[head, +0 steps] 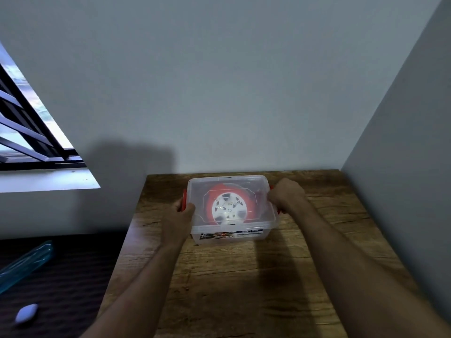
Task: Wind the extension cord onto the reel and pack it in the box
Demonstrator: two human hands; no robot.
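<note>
The task looks nearly finished. The reel (228, 206), orange with a white hub, lies flat inside the clear plastic box (230, 234), which stands on the wooden worktop (244, 289) near its far edge, a little left of the middle and close to the wall. The clear lid (227, 182) is already on, and the reel shows through it. No loose cord trails across the worktop, so the winding appears done, though the cord itself is hard to make out through the plastic. The left hand (179, 214) has its fingers closed around the red latch (184, 200) on the box's left end; the right hand (285, 195) is curled tight over the matching latch on the right end, mostly hiding it. What seems left is snapping both latches home to lock the lid; whether they have already clicked shut cannot be told from here. Off the worktop's left edge, a blue plastic item (24, 264) and a small pale object (26, 313) lie on a dark surface.
</note>
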